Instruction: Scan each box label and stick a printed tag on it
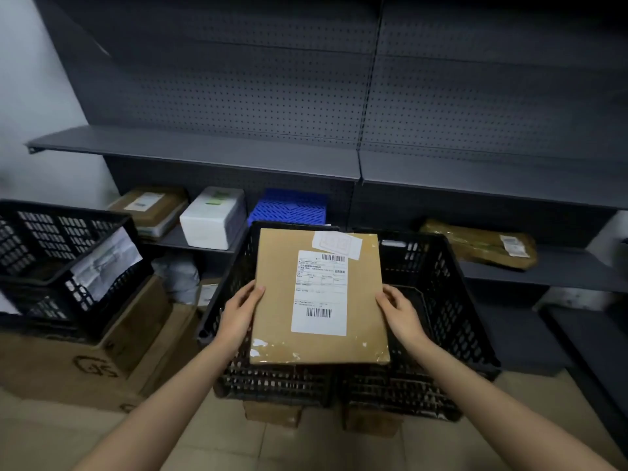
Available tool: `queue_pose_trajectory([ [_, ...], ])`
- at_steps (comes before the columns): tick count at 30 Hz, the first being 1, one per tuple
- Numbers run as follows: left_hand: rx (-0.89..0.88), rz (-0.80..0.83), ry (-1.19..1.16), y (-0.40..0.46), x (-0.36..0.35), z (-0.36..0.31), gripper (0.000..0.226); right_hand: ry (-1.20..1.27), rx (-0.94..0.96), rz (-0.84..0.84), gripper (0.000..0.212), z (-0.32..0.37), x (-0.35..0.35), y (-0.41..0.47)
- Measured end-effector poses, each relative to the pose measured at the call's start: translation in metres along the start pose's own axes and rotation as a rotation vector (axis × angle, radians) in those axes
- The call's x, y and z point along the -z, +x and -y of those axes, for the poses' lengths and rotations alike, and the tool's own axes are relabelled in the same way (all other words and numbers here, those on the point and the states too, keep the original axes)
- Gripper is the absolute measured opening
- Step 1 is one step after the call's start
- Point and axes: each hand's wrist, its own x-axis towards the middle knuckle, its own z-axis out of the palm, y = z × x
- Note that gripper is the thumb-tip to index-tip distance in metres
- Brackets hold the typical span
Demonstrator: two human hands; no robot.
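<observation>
A flat brown cardboard box (275,300) is held above a black plastic crate (438,287) in the middle of the view. A white shipping label (321,292) with two barcodes faces up on it, and a smaller pale sticker (336,244) sits near its far edge. My left hand (238,316) grips the box's left edge, thumb on top. On the opposite edge my right hand (399,312) grips it the same way. No scanner or printed tag shows.
A second black crate (51,239) holding papers sits at left on cardboard cartons (68,362). The low grey shelf holds a brown parcel (149,205), a white box (214,217), a blue crate (289,205) and, at right, a taped parcel (479,244). Upper shelves (204,154) carry nothing.
</observation>
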Motion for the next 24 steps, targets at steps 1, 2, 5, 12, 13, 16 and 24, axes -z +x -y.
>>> queue_pose_trajectory([
  [1, 0.000, -0.016, -0.001, 0.011, -0.001, 0.001, 0.046, -0.013, 0.002, 0.006, 0.033, 0.001, -0.003, 0.013],
  [2, 0.004, -0.030, -0.002, 0.021, -0.002, 0.003, 0.044, -0.022, -0.003, 0.014, 0.034, 0.001, -0.007, 0.025],
  [5, 0.007, -0.067, 0.018, 0.045, -0.002, 0.008, 0.041, -0.023, -0.028, 0.043, 0.036, -0.003, -0.024, 0.056],
  [12, -0.034, -0.081, 0.216, 0.115, 0.011, 0.013, 0.044, -0.021, -0.078, 0.063, 0.037, -0.007, -0.077, 0.118],
  [13, -0.039, -0.070, 0.238, 0.128, 0.013, 0.015, 0.044, -0.024, -0.087, 0.066, 0.037, -0.009, -0.085, 0.127],
  [16, -0.008, -0.026, 0.291, 0.167, 0.021, 0.021, 0.048, -0.066, -0.138, 0.079, 0.041, -0.008, -0.108, 0.147],
  [24, 0.010, 0.059, 0.390, 0.249, 0.021, 0.042, 0.050, -0.111, -0.251, 0.052, 0.046, -0.018, -0.164, 0.193],
])
